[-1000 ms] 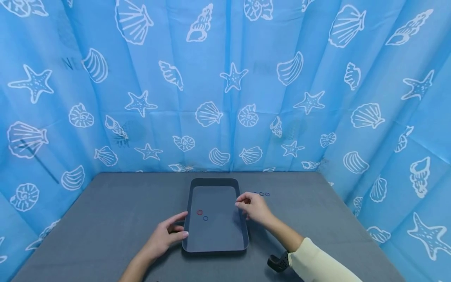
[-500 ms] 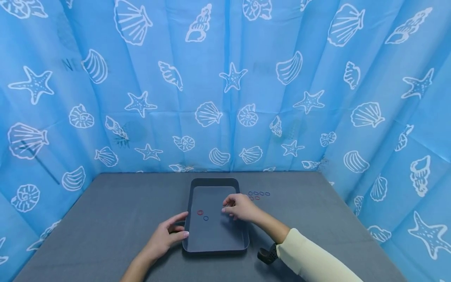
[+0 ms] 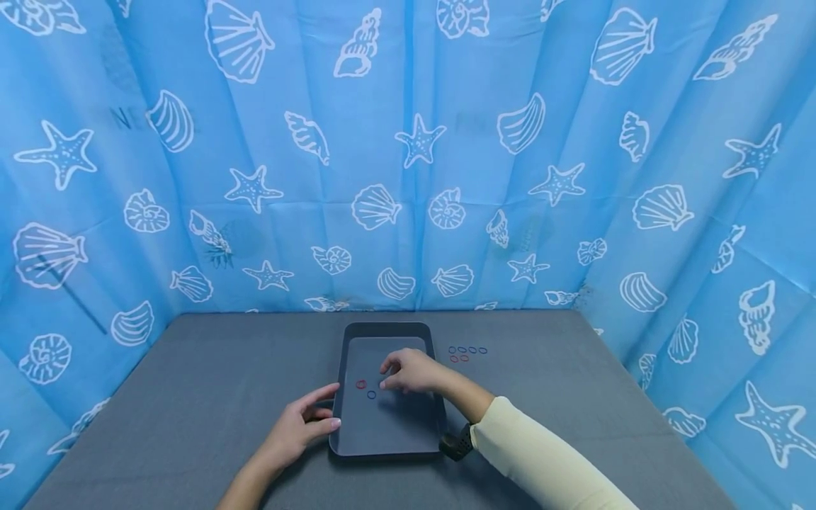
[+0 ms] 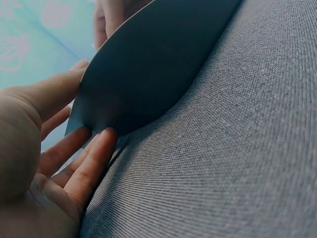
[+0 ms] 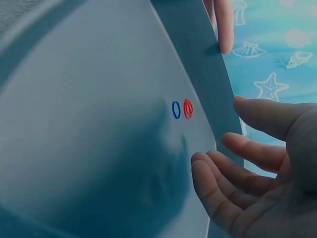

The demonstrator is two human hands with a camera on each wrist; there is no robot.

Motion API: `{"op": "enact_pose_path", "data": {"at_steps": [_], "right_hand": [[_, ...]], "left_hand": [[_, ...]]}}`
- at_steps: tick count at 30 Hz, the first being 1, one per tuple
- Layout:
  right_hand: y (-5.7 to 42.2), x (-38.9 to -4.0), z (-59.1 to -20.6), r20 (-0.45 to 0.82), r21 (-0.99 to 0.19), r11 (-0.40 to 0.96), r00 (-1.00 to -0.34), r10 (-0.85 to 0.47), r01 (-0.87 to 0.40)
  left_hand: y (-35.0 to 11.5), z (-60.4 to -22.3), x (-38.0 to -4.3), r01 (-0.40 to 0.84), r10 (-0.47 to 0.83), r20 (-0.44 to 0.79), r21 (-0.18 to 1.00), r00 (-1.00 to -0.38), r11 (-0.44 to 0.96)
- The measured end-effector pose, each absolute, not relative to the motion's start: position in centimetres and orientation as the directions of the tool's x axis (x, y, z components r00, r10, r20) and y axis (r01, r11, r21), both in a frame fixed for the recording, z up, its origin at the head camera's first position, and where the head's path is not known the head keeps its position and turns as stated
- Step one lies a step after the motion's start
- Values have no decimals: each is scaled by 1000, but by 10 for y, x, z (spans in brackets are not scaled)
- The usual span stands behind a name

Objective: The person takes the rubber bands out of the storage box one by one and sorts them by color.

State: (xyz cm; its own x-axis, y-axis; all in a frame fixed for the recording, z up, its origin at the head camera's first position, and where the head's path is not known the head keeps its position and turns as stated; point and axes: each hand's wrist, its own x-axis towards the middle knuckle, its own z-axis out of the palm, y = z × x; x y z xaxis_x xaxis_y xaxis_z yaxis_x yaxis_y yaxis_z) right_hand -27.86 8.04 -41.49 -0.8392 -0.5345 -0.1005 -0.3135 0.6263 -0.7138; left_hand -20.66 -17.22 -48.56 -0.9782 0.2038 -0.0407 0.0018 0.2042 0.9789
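Note:
A shallow dark grey tray [image 3: 408, 425] stands on the table. On its floor lie a thin blue ring [image 5: 173, 110] and a red ring [image 5: 188, 109], which looks like overlapping loops in the right wrist view. My left hand [image 3: 295, 428] touches the tray's left wall with its fingertips; in the left wrist view the thumb is at the rim and other fingers lie against the outer side. My right hand [image 3: 411, 372] hovers over the tray, just right of the two rings. Its fingers are loosely bent, the thumb stands apart, and nothing shows between them.
Right of the tray, several blue rings [image 3: 472, 346] lie in a row on the grey table [image 3: 542, 411], with two red rings [image 3: 464, 355] in front of them. A blue curtain [image 3: 408, 234] with white shell prints hangs behind and along the sides.
My right hand has moved left from the tray's right rim to beside the rings inside it, uncovering the rings on the table. The left hand has stayed at the left wall.

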Motion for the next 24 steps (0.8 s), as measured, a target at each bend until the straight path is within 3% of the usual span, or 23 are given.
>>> {"op": "enact_pose_path", "data": {"at_steps": [17, 24], "right_hand": [[65, -299, -423, -170, -739, 627, -833, -527, -246], [58, -308, -432, -144, -721, 624, -816, -560, -301]], "left_hand": [[-174, -485, -205, 1, 220, -44, 980, -974, 200], [-174, -485, -206, 9, 230, -37, 981, -973, 194]]}}
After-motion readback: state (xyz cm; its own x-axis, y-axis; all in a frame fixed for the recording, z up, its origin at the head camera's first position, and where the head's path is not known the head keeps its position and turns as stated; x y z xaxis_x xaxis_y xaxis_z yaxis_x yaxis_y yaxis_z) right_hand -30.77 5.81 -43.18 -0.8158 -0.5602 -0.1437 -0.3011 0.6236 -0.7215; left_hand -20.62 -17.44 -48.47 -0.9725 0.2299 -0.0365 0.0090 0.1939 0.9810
